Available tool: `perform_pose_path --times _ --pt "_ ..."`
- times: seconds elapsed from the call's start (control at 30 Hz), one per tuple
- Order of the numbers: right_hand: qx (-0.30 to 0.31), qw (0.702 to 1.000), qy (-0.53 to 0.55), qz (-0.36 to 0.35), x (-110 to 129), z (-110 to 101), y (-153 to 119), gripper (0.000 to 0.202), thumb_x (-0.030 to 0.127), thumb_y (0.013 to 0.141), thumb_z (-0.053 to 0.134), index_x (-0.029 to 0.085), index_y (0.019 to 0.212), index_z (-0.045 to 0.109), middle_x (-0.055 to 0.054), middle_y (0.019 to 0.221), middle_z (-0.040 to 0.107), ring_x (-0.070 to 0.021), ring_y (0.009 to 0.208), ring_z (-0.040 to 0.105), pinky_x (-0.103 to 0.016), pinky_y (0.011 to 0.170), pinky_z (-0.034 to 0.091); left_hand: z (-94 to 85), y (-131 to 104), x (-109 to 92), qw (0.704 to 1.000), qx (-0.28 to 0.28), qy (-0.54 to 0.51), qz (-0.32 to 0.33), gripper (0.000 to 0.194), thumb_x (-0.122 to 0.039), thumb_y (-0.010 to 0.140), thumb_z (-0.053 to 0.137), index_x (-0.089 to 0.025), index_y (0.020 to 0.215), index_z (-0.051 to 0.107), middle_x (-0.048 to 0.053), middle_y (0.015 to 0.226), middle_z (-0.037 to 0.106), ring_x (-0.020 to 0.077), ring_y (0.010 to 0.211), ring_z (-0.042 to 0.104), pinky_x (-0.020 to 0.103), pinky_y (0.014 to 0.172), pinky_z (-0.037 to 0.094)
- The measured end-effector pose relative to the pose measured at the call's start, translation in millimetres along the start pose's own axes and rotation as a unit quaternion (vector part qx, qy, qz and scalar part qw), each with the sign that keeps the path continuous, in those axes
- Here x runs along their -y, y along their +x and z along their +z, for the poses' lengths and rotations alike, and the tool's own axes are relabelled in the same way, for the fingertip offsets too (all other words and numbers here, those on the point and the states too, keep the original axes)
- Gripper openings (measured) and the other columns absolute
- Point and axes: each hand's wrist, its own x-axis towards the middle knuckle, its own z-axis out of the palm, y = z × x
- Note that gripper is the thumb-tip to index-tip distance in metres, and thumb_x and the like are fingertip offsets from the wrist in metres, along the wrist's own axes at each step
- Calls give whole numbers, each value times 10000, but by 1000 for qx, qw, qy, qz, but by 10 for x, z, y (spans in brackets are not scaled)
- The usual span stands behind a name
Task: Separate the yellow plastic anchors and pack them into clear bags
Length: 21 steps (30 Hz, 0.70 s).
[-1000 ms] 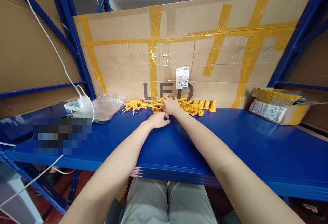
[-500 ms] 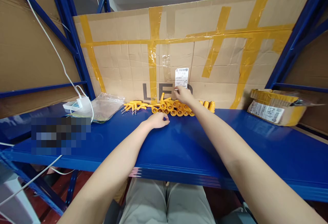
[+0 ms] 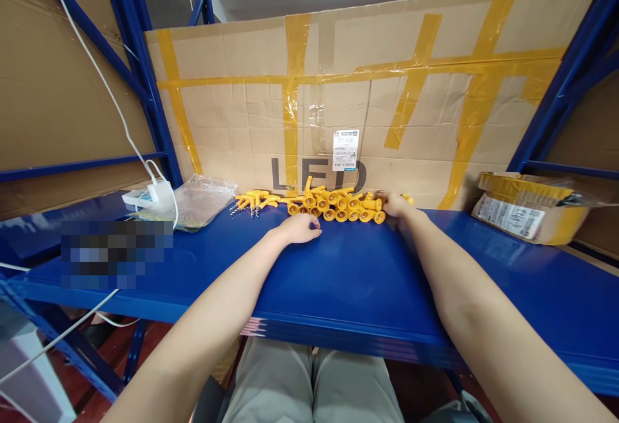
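Note:
A row of yellow hollow plastic pieces with round, cup-like open ends [image 3: 341, 215] lies stacked along the back of the blue shelf, the openings facing me. My left hand [image 3: 300, 228] rests on the shelf at the front left of this stack. Its fingers are loosely curled, with a gap between thumb and forefinger and nothing seen in it. At the stack's right end is my right hand [image 3: 400, 205], its fingers among yellow pieces; the fingertips are partly hidden and blurred. Further left lies a cluster of yellow pieces with spiral metal ends [image 3: 254, 200].
A taped cardboard sheet [image 3: 242, 120] stands behind the shelf [image 3: 338, 281]. To the left are a clear plastic bag [image 3: 206, 198], a white plug with cable [image 3: 158, 192] and a blurred-out dark object [image 3: 116, 249]. An open cardboard box [image 3: 532, 213] sits at the right.
My right hand has moved right and down, from above the stack to its right end. More yellow pieces now show where it was. My left hand has stayed in place.

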Motion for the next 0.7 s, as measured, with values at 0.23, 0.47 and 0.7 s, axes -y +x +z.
perform_pose_path --times 0.23,0.47,0.7 --pt "17 994 -101 34 136 -92 -106 455 173 793 522 115 1242 576 -190 1260 575 -315 1128 569 -388 902 468 -17 -7 -9 1000 4 4 -4 295 -358 813 532 -193 1007 681 28 793 674 178 741 617 241 618 419" --pt "35 984 -156 81 325 -278 -224 320 249 874 425 153 1034 685 -153 1106 661 -260 1027 620 -341 829 479 -13 -2 -7 1000 2 4 -4 295 -355 809 535 -191 1006 682 30 795 679 185 734 618 250 622 429" --pt "16 982 -161 102 461 -431 -388 341 254 885 390 160 1048 674 -161 1079 664 -270 1014 623 -346 784 478 -16 -4 -1 1000 -11 -8 -14 247 -339 806 529 -202 926 695 35 859 697 200 829 637 256 679 456"
